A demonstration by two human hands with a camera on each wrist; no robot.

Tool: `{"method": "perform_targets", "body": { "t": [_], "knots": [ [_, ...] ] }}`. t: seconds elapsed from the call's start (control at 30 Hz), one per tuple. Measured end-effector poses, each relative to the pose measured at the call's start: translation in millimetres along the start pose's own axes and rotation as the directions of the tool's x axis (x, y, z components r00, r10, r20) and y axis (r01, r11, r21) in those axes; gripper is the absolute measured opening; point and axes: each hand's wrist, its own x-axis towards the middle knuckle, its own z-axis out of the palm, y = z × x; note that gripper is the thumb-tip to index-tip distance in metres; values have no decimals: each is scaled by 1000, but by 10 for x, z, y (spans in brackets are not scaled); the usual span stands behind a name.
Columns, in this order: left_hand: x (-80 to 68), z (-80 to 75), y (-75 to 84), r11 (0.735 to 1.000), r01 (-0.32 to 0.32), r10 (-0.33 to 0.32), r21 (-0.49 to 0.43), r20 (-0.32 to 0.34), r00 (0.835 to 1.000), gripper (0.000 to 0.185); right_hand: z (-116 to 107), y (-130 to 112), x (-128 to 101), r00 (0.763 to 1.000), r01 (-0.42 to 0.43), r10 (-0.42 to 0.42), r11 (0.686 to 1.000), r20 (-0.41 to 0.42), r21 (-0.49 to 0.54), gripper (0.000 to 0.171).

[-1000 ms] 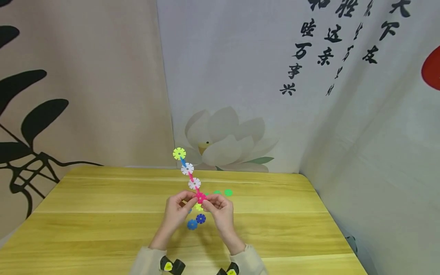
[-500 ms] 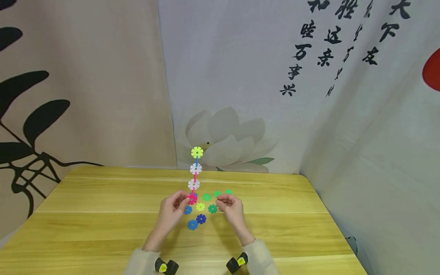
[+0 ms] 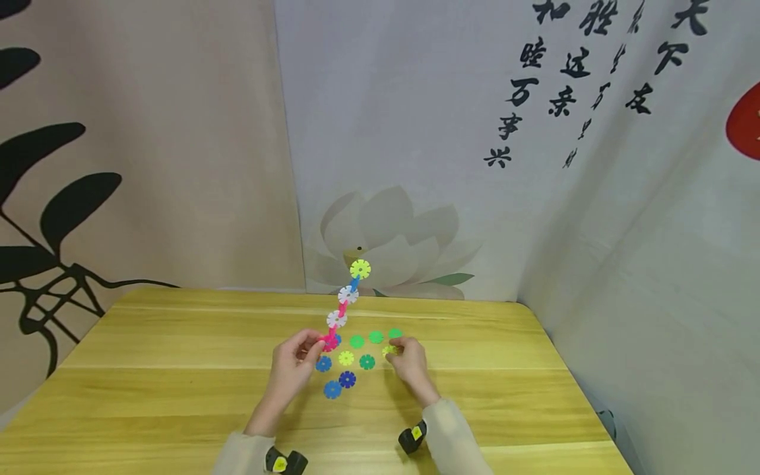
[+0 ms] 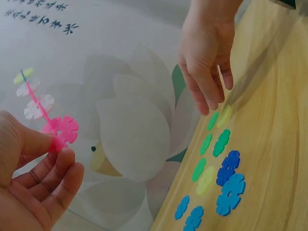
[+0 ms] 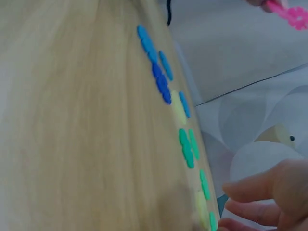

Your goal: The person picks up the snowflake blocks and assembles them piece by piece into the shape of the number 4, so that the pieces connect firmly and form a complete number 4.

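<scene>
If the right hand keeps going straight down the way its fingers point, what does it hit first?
Probably the yellow-green disc on the table; the right hand hangs just above it, though depth is unclear.

Bright, even light; blurred right-wrist view.

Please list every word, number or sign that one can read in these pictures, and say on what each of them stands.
"睦 万 事 兴": black brush characters, read downward, on the grey wall cloth.
The other large columns to the right of it: cursive and cut by the top edge, not surely readable.
The thin column among them: too small to read.
The yellow tag on the black wrist strap: too small to read.
</scene>
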Motion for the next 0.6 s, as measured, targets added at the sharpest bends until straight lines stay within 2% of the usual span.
{"method": "perform_targets", "body": {
  "t": [0.23,0.4,0.6],
  "knots": [
    [-5,-2,13,992,97,-98,-86,-6,995,4,52,85,105,1000,26,-26,991,5,-133,31],
    [0,-17,7,984,141,-143,-112,-7,990,4,47,122,157,999,48,-47,986,8,-160,28],
    [11,-24,-1,980,152,-155,-129,-10,988,5,2,82,222,994,-68,82,983,76,-170,27]
  ]
}}
